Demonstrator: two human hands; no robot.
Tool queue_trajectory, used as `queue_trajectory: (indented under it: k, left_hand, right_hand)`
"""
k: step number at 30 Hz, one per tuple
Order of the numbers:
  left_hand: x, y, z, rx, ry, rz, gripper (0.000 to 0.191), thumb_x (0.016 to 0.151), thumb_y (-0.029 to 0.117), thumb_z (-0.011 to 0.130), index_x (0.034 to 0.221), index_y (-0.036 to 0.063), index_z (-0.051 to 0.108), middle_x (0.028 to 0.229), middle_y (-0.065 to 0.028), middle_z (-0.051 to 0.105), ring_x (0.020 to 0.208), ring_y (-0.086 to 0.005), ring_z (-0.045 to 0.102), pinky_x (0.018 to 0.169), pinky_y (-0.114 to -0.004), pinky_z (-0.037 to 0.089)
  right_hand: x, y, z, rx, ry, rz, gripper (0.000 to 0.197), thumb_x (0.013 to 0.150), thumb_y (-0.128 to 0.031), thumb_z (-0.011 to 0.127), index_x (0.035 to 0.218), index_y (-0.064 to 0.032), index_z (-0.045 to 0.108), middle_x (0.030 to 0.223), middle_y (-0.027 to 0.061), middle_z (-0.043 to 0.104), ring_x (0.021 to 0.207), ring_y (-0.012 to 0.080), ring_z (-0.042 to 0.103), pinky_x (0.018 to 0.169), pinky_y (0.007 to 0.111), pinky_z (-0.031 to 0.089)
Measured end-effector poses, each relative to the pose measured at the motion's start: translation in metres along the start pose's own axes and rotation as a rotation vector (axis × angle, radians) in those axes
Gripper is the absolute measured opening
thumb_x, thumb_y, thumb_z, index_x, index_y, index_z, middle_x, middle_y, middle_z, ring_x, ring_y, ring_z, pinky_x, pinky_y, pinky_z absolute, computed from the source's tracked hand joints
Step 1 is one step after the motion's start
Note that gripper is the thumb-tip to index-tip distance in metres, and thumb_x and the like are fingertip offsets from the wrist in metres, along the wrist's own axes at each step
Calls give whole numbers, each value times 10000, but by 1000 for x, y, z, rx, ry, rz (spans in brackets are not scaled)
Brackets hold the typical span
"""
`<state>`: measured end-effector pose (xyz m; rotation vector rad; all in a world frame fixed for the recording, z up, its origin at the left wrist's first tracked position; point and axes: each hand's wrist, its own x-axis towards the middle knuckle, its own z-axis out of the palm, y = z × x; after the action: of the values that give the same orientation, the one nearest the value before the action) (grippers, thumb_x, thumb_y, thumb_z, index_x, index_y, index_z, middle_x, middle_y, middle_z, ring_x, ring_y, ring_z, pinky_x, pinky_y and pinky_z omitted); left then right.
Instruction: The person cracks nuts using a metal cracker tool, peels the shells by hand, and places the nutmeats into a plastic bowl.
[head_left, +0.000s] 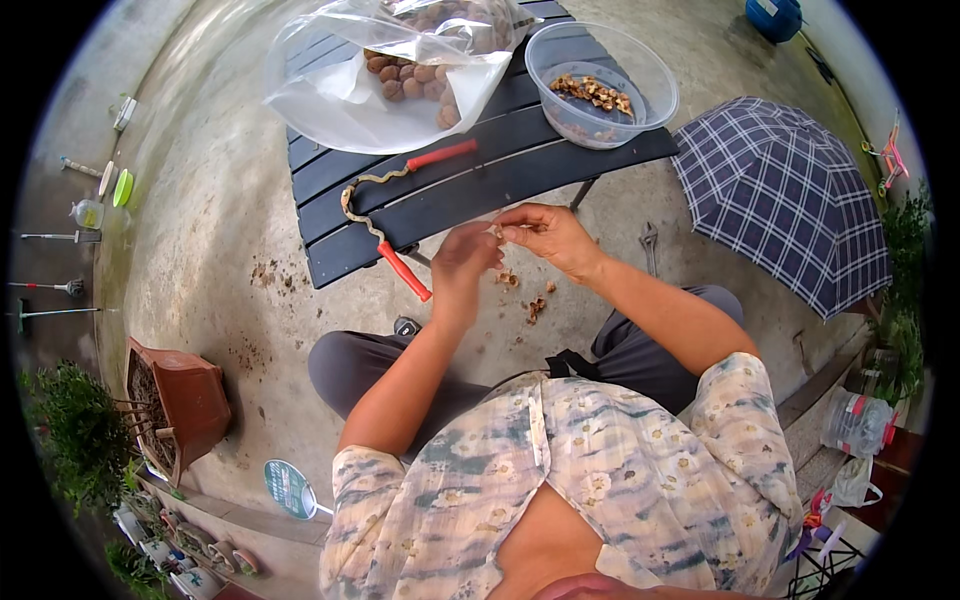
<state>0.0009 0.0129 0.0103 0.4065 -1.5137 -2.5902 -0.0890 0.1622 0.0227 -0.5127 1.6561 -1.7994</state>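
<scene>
My left hand (466, 259), slightly blurred, meets my right hand (546, 234) just beyond the near edge of the black slatted table (480, 191). Between the fingertips of both is a small pale piece of walnut (498, 232), partly covered by them. A nutcracker-like tool with red handles (405, 271) and a wavy metal middle lies spread on the table. Behind it, a clear plastic bag (330, 112) holds whole walnuts (412, 81). At the table's right corner stands a clear round plastic tub (555, 120) with shelled walnut pieces (592, 94) in it.
Broken walnut shells (535, 309) lie on the concrete floor below my hands. An adjustable wrench (649, 247) is on the floor right of the table, near an open checked umbrella (787, 195). A potted plant's brown pot (187, 405) and a round hand fan (289, 489) are at the left.
</scene>
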Motion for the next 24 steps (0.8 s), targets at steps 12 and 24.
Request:
queue_trajectory:
  k: [12, 24]
  left_hand:
    - [0, -1, 4, 395, 35, 228, 128, 876, 68, 640, 978, -6, 619, 793, -32, 633, 661, -81, 584, 599, -210, 488]
    - [-2, -5, -5, 238, -56, 77, 120, 875, 54, 588, 972, -13, 609, 845, -80, 653, 720, -137, 623, 680, -271, 522]
  right_hand:
    - [6, 7, -4, -96, 47, -45, 199, 827, -152, 690, 947, 4, 661, 860, 30, 668, 769, 76, 602, 704, 225, 477]
    - [-1, -6, -2, -76, 7, 12, 160, 813, -137, 708, 873, 2, 656, 826, 35, 665, 725, 68, 589, 645, 213, 463]
